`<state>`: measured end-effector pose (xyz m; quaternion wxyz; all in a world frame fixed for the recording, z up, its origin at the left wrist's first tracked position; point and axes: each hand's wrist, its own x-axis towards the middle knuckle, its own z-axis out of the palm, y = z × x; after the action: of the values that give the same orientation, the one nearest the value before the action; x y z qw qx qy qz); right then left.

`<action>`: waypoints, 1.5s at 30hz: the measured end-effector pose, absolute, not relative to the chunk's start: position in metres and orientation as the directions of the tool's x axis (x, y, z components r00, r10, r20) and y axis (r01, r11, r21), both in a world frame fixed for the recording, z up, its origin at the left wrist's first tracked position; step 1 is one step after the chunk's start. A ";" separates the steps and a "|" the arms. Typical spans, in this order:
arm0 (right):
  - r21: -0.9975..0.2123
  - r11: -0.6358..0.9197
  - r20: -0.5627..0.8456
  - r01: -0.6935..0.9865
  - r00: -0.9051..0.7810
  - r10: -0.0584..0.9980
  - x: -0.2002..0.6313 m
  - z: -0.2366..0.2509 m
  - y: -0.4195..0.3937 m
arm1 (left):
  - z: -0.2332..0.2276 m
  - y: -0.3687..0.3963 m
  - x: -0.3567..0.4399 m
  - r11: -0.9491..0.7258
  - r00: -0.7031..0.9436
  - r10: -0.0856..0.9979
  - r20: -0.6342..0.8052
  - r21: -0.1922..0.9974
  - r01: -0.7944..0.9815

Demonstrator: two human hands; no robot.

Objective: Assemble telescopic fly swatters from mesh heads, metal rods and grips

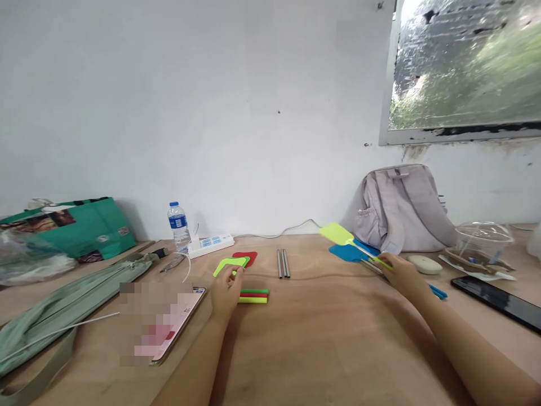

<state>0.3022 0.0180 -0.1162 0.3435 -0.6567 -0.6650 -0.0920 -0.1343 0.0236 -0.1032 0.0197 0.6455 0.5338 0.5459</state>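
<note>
My right hand (391, 269) is closed around the yellow handle of a yellow-green spatula (336, 233) with a thin metal shaft. Its flat head points left, raised over a blue spatula (347, 253) on the table; blue handle ends (438, 292) stick out beyond my wrist. My left hand (228, 285) pinches the near edge of a loose yellow-green spatula head (224, 264). A green head (246, 261) and a red head (249, 257) lie partly overlapped beside it. Near that hand are green, red and yellow handle tubes (255, 295). Metal rods (283, 264) lie between my hands.
At left are a phone with a lit screen (180, 327), a grey-green bag (76, 304), a water bottle (178, 225) and a white power strip (211, 243). To the right stand a grey backpack (406, 208), a plastic bowl (484, 239), a white oval object (425, 264) and a black phone (501, 301).
</note>
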 end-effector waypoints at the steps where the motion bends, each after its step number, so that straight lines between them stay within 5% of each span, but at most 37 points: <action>1: -0.315 0.028 0.558 0.949 0.161 0.814 0.314 -0.121 0.020 | -0.104 0.025 -0.135 -0.408 -0.152 0.708 0.689 0.575 0.709; 7: -0.227 -0.209 0.413 0.951 0.288 0.864 0.346 -0.140 0.018 | -0.104 0.032 -0.134 -0.344 -0.084 0.742 0.665 0.486 0.804; 12: -0.194 -0.237 0.517 0.952 0.305 0.800 0.333 -0.131 0.014 | -0.107 0.036 -0.133 -0.288 -0.087 0.798 0.597 0.503 0.815; 17: -0.199 0.208 0.607 0.958 -0.047 0.793 0.254 -0.119 0.008 | -0.106 0.031 -0.121 -0.310 0.025 0.838 0.546 0.437 0.844; 22: -0.352 0.501 0.490 0.790 -0.301 0.818 0.146 -0.132 0.011 | -0.099 0.025 -0.117 -0.325 0.087 0.844 0.530 0.374 0.869; 31: -0.353 0.367 0.408 0.861 -0.211 0.888 0.073 -0.120 0.049 | -0.115 0.046 -0.143 -0.279 -0.084 0.805 0.587 0.501 0.819; 36: -0.283 0.332 0.374 0.900 -0.215 0.902 0.078 -0.121 0.049 | -0.125 0.060 -0.152 -0.267 -0.133 0.836 0.533 0.606 0.749; 45: -0.230 0.170 0.296 0.958 -0.098 0.950 0.086 -0.122 0.049 | -0.129 0.070 -0.170 -0.138 -0.161 0.901 0.402 0.620 0.773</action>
<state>0.0862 0.0488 -0.1215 0.1907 -0.6440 -0.7408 -0.0107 -0.1701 0.0703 -0.1289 0.0815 0.6426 0.6513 0.3953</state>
